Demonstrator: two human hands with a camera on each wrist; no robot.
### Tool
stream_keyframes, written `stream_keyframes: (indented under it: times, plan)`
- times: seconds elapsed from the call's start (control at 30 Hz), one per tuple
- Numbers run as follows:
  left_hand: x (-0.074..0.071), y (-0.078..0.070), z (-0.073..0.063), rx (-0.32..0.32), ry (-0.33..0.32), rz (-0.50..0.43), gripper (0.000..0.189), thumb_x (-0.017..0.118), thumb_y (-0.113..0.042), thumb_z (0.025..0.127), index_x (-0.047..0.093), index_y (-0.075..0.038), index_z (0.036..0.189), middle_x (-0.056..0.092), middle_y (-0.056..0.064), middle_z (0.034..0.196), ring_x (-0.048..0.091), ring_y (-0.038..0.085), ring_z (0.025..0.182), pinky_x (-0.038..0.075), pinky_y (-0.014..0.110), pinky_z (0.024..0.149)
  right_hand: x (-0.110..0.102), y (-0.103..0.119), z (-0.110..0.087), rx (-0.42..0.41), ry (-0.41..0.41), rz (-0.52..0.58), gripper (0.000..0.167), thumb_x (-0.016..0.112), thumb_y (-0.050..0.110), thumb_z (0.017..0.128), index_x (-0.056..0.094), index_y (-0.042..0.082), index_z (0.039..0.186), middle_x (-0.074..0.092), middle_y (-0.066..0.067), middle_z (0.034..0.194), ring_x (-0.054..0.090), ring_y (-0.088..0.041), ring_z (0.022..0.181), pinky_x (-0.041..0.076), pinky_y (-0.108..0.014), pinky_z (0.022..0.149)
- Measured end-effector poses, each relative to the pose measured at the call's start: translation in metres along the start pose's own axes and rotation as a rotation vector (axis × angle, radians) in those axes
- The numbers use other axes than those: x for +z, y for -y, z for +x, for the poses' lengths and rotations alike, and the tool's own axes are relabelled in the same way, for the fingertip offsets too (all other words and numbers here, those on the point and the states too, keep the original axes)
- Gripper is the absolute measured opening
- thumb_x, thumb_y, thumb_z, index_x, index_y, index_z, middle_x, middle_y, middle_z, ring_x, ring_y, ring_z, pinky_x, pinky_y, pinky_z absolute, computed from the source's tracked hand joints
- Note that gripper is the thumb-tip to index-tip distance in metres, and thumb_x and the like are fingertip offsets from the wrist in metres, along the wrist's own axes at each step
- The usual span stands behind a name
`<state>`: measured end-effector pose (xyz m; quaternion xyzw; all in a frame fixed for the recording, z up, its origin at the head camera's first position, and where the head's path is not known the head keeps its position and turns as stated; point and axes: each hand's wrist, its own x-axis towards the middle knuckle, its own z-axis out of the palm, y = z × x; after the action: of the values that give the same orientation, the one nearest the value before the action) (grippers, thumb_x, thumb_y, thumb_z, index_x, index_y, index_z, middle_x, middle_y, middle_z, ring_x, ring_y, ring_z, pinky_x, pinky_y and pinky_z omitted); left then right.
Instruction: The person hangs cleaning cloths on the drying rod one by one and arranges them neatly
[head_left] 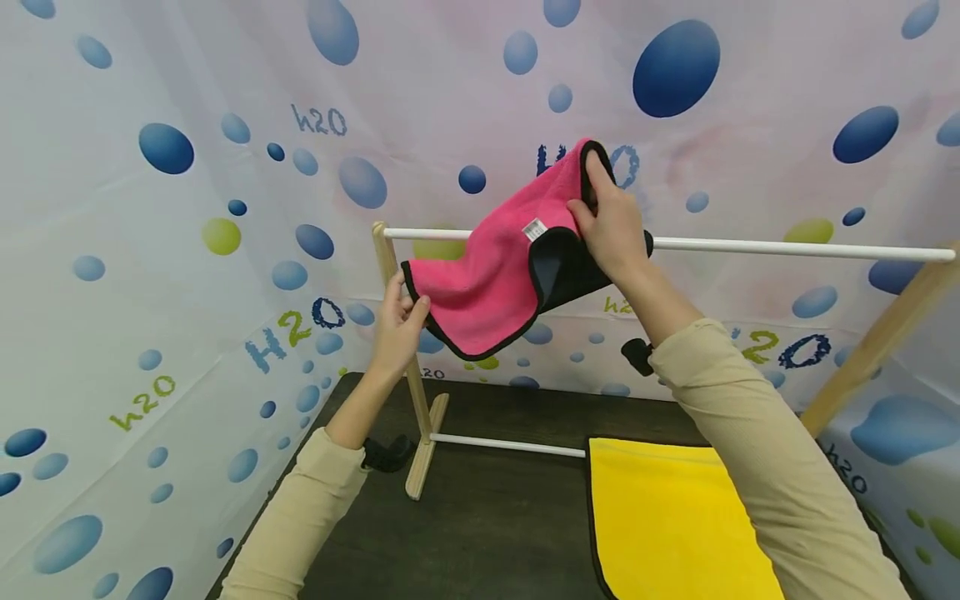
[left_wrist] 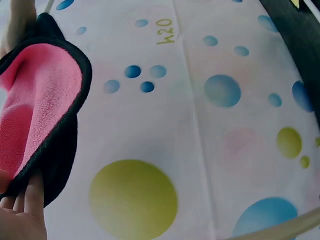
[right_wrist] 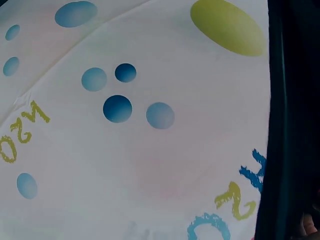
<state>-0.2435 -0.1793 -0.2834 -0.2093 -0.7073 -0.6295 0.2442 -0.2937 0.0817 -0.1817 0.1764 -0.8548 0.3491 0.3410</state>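
A pink cloth (head_left: 487, 283) with black edging, a dark back and a small white label hangs between both hands, in front of the rack's upper white rod (head_left: 787, 247). The left hand (head_left: 397, 329) pinches its left edge, thumb on the pink face; the left wrist view shows this hand (left_wrist: 22, 215) with fingers behind the cloth (left_wrist: 45, 90). Higher up, the right hand (head_left: 615, 221) grips the upper right corner. Part of the cloth folds over, baring its dark side. In the right wrist view the dark cloth (right_wrist: 295, 120) fills the right edge, leaving the right hand mostly hidden.
Wooden legs (head_left: 885, 333) carry the rack's rods, with a lower white rod (head_left: 510, 446) near the dark tabletop (head_left: 450, 542). A yellow cloth (head_left: 667, 517) with black edging is at the lower right. A bubble-patterned curtain (head_left: 225, 333) surrounds the table.
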Motion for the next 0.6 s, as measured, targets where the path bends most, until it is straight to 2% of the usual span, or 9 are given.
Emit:
stream_keyframes:
  times: [0.1, 0.2, 0.27, 0.4, 0.53, 0.6]
  plan:
    - [-0.004, -0.01, 0.009, 0.011, -0.013, -0.025, 0.037, 0.041, 0.002, 0.093, 0.039, 0.004, 0.13, 0.061, 0.016, 0.082, 0.053, 0.006, 0.064, 0.046, 0.017, 0.059, -0.007, -0.002, 0.001, -0.009, -0.042, 0.036, 0.048, 0.053, 0.01, 0.09, 0.038, 0.005, 0.136, 0.056, -0.023, 0.085, 0.054, -0.031, 0.077, 0.046, -0.037, 0.07]
    - [-0.006, -0.02, 0.018, 0.018, -0.039, -0.03, 0.028, 0.04, 0.0, 0.094, 0.045, 0.007, 0.12, 0.056, 0.001, 0.07, 0.049, 0.005, 0.059, 0.042, 0.016, 0.056, -0.015, -0.004, 0.004, -0.033, -0.065, 0.046, 0.045, 0.053, 0.009, 0.09, 0.041, 0.004, 0.132, 0.057, -0.023, 0.085, 0.058, -0.031, 0.079, 0.05, -0.038, 0.075]
    - [-0.007, -0.025, 0.026, 0.017, -0.053, -0.033, 0.022, 0.04, -0.001, 0.094, 0.049, 0.009, 0.112, 0.054, -0.005, 0.066, 0.047, 0.005, 0.058, 0.042, 0.015, 0.054, -0.02, -0.004, 0.006, -0.035, -0.065, 0.053, 0.044, 0.053, 0.009, 0.09, 0.041, 0.003, 0.132, 0.059, -0.024, 0.088, 0.06, -0.033, 0.081, 0.051, -0.041, 0.078]
    - [-0.01, -0.038, 0.042, 0.014, -0.036, -0.044, 0.02, 0.039, -0.002, 0.095, 0.051, 0.01, 0.105, 0.055, -0.004, 0.073, 0.053, 0.006, 0.063, 0.048, 0.015, 0.06, -0.028, -0.006, 0.01, -0.024, -0.055, 0.066, 0.046, 0.051, 0.008, 0.091, 0.038, 0.006, 0.135, 0.062, -0.025, 0.095, 0.061, -0.036, 0.084, 0.05, -0.044, 0.081]
    - [-0.016, -0.052, 0.058, 0.025, 0.038, -0.108, 0.021, 0.036, -0.004, 0.097, 0.048, 0.006, 0.11, 0.053, 0.0, 0.091, 0.056, 0.01, 0.081, 0.05, 0.019, 0.072, -0.034, -0.007, 0.016, -0.028, -0.047, 0.102, 0.054, 0.049, 0.007, 0.091, 0.032, 0.01, 0.142, 0.06, -0.023, 0.111, 0.061, -0.034, 0.096, 0.048, -0.041, 0.087]
    - [-0.019, -0.058, 0.067, 0.04, 0.074, -0.154, 0.019, 0.035, -0.005, 0.097, 0.049, 0.001, 0.108, 0.052, 0.0, 0.094, 0.055, 0.011, 0.086, 0.048, 0.019, 0.076, -0.036, -0.007, 0.018, -0.026, -0.034, 0.127, 0.059, 0.049, 0.007, 0.09, 0.027, 0.014, 0.145, 0.056, -0.019, 0.122, 0.058, -0.032, 0.104, 0.046, -0.04, 0.09]
